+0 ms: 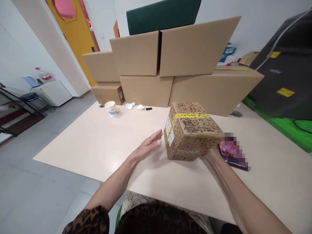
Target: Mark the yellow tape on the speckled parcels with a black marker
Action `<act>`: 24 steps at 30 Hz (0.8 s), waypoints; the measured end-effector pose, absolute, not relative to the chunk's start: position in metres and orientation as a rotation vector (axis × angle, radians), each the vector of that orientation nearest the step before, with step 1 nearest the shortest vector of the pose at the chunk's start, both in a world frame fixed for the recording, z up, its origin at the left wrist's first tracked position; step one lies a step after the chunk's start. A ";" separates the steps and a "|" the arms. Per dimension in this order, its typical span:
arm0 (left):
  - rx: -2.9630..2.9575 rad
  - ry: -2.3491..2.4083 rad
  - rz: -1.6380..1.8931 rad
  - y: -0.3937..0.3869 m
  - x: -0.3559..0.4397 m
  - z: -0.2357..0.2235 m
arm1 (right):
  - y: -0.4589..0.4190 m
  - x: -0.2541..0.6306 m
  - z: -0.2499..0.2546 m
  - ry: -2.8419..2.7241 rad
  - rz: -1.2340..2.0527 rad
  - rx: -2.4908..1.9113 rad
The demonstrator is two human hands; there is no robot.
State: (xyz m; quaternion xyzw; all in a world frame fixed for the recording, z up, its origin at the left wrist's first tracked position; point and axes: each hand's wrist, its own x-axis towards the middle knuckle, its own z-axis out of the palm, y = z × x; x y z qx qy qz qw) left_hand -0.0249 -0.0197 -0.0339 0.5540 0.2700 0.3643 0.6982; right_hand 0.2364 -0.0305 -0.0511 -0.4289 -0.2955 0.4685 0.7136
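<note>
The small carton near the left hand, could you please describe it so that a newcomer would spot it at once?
On the pale table, in front of the stacked brown boxes, find the left hand. The carton beside its fingertips has yellow tape, and dark speckles set it apart from those boxes.

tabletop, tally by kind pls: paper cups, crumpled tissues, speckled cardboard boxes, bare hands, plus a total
paper cup: 1
crumpled tissues: 2
speckled cardboard box: 1
hands, left hand and right hand, the right partly hidden: 2
total: 6
</note>
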 end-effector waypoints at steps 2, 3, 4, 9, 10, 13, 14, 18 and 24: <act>1.304 0.577 0.760 -0.020 -0.024 -0.036 | -0.031 0.232 -0.046 -0.638 1.041 -0.993; 1.328 0.565 0.758 -0.020 -0.025 -0.036 | -0.030 0.229 -0.044 -0.631 1.046 -1.004; 1.346 0.556 0.772 -0.020 -0.025 -0.036 | -0.030 0.228 -0.043 -0.632 1.049 -1.007; 1.277 0.701 0.957 -0.016 -0.026 -0.037 | -0.030 0.222 -0.043 -0.628 1.180 -1.033; 1.220 0.779 0.967 -0.015 -0.026 -0.038 | -0.031 0.221 -0.043 -0.644 1.220 -1.028; 1.085 0.900 0.904 -0.015 -0.024 -0.040 | -0.036 0.213 -0.039 -0.665 1.273 -0.977; 1.082 0.886 0.887 -0.015 -0.024 -0.039 | -0.037 0.211 -0.039 -0.654 1.267 -0.961; 1.098 0.854 1.024 -0.012 -0.025 -0.037 | -0.039 0.205 -0.043 -0.595 1.268 -0.914; 0.702 0.713 1.129 -0.006 -0.024 -0.036 | -0.032 0.215 -0.057 -0.547 1.283 -0.918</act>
